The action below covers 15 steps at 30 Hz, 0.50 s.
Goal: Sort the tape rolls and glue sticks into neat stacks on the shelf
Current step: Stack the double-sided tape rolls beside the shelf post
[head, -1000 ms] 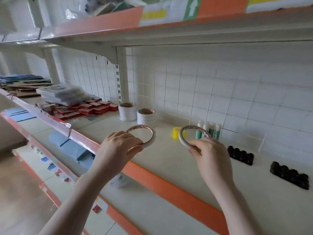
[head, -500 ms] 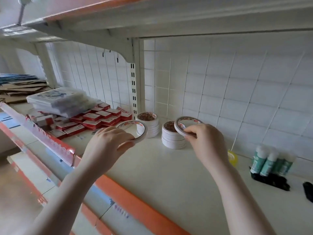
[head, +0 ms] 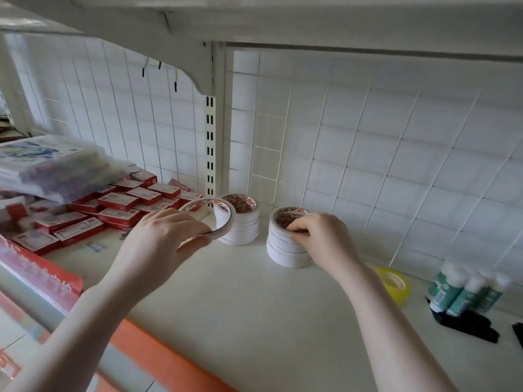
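Observation:
Two stacks of white tape rolls stand near the tiled back wall of the white shelf (head: 232, 306). My right hand (head: 319, 239) pinches the top roll of the right stack (head: 285, 247), fingers at its rim. My left hand (head: 158, 244) grips a single white tape roll (head: 223, 219) in the air, tilted, just in front of the left stack (head: 244, 227). A yellow tape roll (head: 396, 284) lies flat to the right. Several green-and-white glue sticks (head: 464, 292) stand at the far right.
Red boxes (head: 119, 205) and a plastic-wrapped packet (head: 53, 168) crowd the shelf's left side. Black items (head: 467, 323) lie under the glue sticks. An upper shelf and its bracket (head: 198, 66) hang close overhead. The shelf's orange front edge (head: 158, 360) runs below my arms.
Both hands moved forward to the stacks. The right hand's roll came down onto the right stack. The left hand's roll drew nearer to the left stack.

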{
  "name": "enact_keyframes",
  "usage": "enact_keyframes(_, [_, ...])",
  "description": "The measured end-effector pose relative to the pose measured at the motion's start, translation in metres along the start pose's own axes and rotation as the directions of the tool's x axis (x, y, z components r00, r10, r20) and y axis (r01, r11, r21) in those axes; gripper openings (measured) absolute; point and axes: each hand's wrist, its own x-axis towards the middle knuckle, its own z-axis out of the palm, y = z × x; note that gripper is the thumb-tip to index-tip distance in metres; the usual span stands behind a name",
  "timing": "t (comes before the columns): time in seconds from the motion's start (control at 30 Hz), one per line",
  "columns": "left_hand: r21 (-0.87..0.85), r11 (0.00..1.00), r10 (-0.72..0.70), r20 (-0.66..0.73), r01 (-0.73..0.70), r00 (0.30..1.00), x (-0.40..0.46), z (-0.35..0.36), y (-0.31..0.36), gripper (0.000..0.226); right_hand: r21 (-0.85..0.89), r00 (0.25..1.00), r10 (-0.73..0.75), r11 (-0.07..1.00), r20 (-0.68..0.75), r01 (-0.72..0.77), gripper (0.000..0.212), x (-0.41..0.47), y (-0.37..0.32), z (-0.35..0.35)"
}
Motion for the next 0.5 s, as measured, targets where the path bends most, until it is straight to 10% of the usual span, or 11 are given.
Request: enact_keyframes(0.5, [-0.032,0.998,0.049,0.018,-0.048,0.999,0.011,0.01,-0.022,0.037,0.089,0.999,0.01,0.996,0.039,-0.014,0.013,0.004,0.006,0.01])
